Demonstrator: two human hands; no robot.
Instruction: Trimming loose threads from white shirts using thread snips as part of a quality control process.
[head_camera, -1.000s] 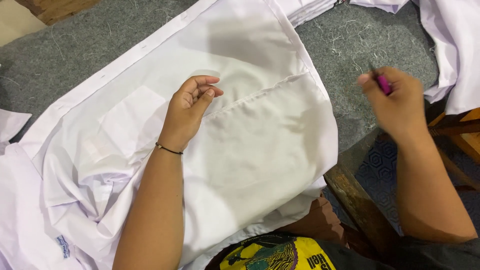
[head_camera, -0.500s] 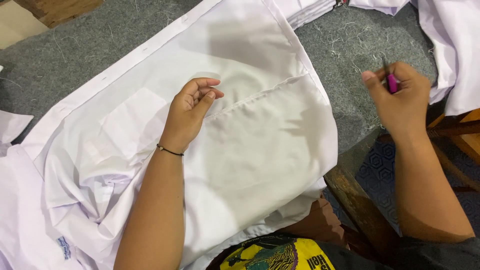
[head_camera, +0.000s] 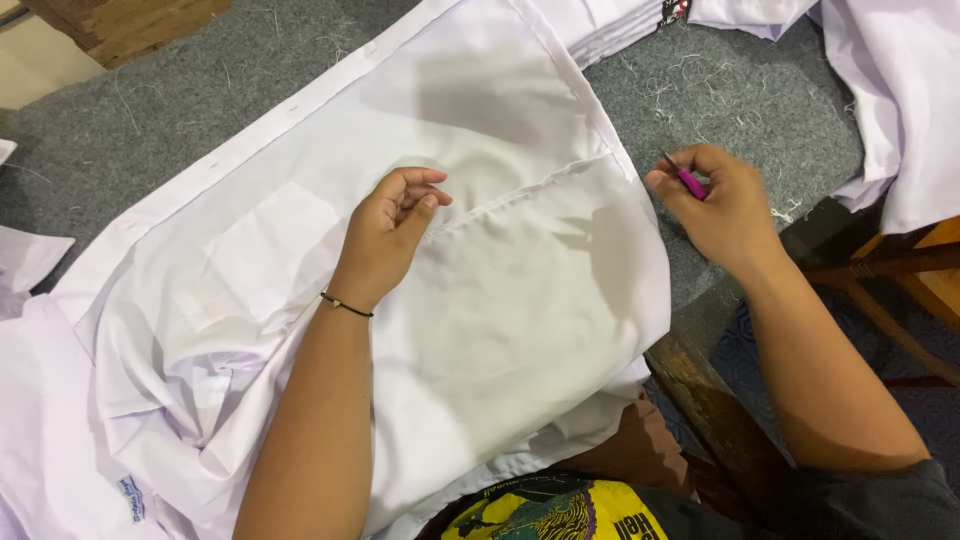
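**White shirt on the felt table, snips in hand**

Head view, the only one here. The white shirt (head_camera: 330, 270) is spread flat over the grey felt tabletop (head_camera: 760, 110) and fills most of the left and centre of the frame, with its buttonhole placket (head_camera: 270, 125) running diagonally toward the upper middle and a patch pocket (head_camera: 265, 255) at centre left.

The left hand (head_camera: 390, 230) sits in the middle of the frame, resting on the cloth with the fingers curled in loosely. The fingertips press right beside the stitched seam (head_camera: 520, 192) that runs off to the right. It isn't gripping anything, just pinning the fabric down. There's a thin dark bracelet (head_camera: 345, 303) on the wrist.

The right hand (head_camera: 715, 205) is at centre right, just off the shirt's edge and above the bare felt, pinched closed around small pink-handled thread snips (head_camera: 685, 180) with the tip pointing up-left. Loose thread bits (head_camera: 690, 95) are scattered on the felt in the upper right, and more white garments (head_camera: 900, 110) are piled at the top and right edges.

My take on doing this bit well: keep that left hand flat so the seam stays taut, bring the snips in low along the stitching, and nip only the stray tail close to the seam without catching the cloth.
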